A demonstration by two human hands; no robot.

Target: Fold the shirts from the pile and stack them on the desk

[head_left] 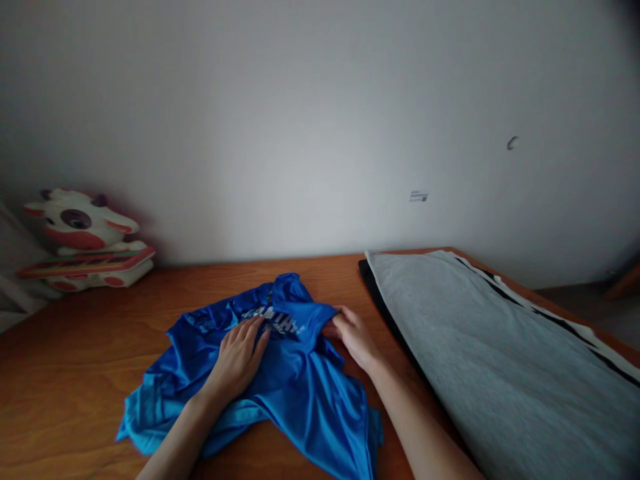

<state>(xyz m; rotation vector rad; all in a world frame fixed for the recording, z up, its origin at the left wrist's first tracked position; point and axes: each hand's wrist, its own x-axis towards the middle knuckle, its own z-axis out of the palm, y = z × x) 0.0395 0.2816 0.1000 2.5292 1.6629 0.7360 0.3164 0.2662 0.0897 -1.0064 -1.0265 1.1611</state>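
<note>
A shiny blue jersey (300,380) with pale lettering across it lies crumpled on the wooden table (60,347). My left hand (241,353) rests flat on the jersey's front, over part of the lettering, with fingers stretched out. At the jersey's right upper edge, my right hand (350,333) pinches a fold of the fabric and lifts it slightly. The right fingertips are partly hidden behind the cloth. Lighter blue fabric shows along the lower left of the jersey.
On the right lies a flat grey cloth (450,320) with black and white edging. A toy cow with a keyboard (85,240) stands at the back left. The pale wall (280,133) rises behind the table, bearing a small label (419,197) and a hook (513,143).
</note>
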